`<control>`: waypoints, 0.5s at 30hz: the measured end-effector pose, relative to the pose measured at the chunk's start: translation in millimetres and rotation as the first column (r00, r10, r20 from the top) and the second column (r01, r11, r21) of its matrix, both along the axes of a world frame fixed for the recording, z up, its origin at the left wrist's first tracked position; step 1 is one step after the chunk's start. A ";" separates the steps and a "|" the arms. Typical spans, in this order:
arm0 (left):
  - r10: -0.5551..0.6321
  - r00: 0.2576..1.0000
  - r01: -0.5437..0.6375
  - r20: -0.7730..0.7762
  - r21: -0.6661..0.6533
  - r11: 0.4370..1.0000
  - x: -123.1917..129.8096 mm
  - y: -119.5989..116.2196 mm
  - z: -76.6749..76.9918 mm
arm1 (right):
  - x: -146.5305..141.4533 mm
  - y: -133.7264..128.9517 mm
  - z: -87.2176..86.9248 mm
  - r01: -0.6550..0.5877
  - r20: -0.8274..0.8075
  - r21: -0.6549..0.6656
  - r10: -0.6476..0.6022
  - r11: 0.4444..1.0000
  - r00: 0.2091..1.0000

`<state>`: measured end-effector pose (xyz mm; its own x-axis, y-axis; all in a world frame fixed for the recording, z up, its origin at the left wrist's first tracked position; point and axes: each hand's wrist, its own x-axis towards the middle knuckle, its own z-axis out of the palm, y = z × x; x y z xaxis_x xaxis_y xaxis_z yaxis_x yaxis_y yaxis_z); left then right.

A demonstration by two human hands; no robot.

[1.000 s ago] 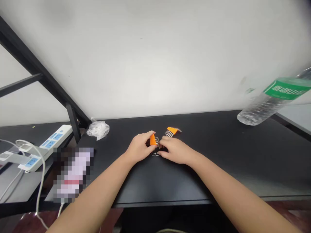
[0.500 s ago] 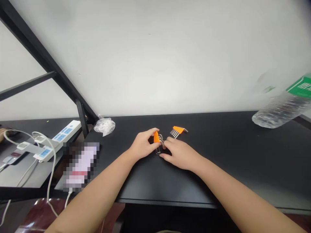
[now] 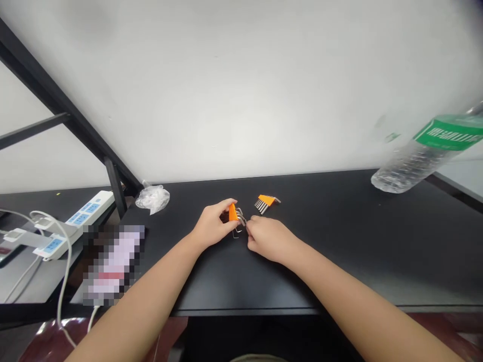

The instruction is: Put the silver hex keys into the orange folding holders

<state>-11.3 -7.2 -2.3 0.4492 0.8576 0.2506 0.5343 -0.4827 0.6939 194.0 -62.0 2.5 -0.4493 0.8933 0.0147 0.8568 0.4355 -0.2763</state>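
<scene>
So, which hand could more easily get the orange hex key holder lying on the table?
Probably the right hand: it is closer to that lying holder, while the left hand grips the other orange holder. The right seems to be touching that one's hex keys, though.

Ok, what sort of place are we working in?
Probably an office or small workshop: a black tabletop against a white wall, a power strip to the left, and an orange hex-key set.
</scene>
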 end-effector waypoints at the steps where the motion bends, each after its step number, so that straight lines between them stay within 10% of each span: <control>1: -0.002 1.000 0.002 -0.003 0.001 1.000 0.0 -0.1 0.5 | 1.4 -0.6 1.0 0.012 -0.001 -0.012 -0.012 1.000 1.000; 6: -0.022 1.000 0.022 0.002 -0.017 1.000 -0.3 -0.8 1.5 | 18.1 6.8 7.8 0.084 -0.250 -0.167 -0.125 0.982 0.960; 15: -0.045 0.999 0.044 -0.014 -0.038 0.998 1.2 -1.2 1.2 | 25.6 10.0 21.3 0.033 -0.705 -0.313 -0.255 0.949 0.662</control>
